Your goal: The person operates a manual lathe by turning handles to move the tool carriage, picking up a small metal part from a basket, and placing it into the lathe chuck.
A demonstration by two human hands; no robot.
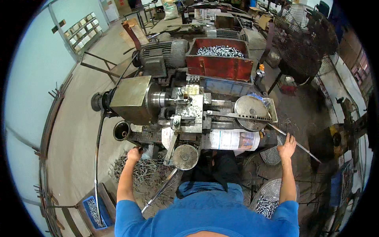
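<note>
My left hand point(135, 153) is closed beside the front left of the lathe-like machine, just under a dark round cup point(121, 130). What its fingers hold, if anything, is hidden. At the right, my right hand point(287, 147) has its fingers hooked over a long metal rod point(308, 152), with the thumb apart. This rod slants down from a large round disc point(251, 111) crossed by a perforated bar point(237, 115). Between my arms, a smaller round disc point(186, 157) has another metal rod point(160, 189) slanting toward me. The machine's chuck point(158, 99) faces the metal tool slide point(190, 108).
Behind the machine stand an electric motor point(166, 53) and a red bin point(219, 67) of small metal parts. Metal shavings point(138, 170) litter the floor at left, near a blue tray point(94, 213). A perforated pan point(265, 193) of parts sits at right; a large fan point(306, 39) stands beyond.
</note>
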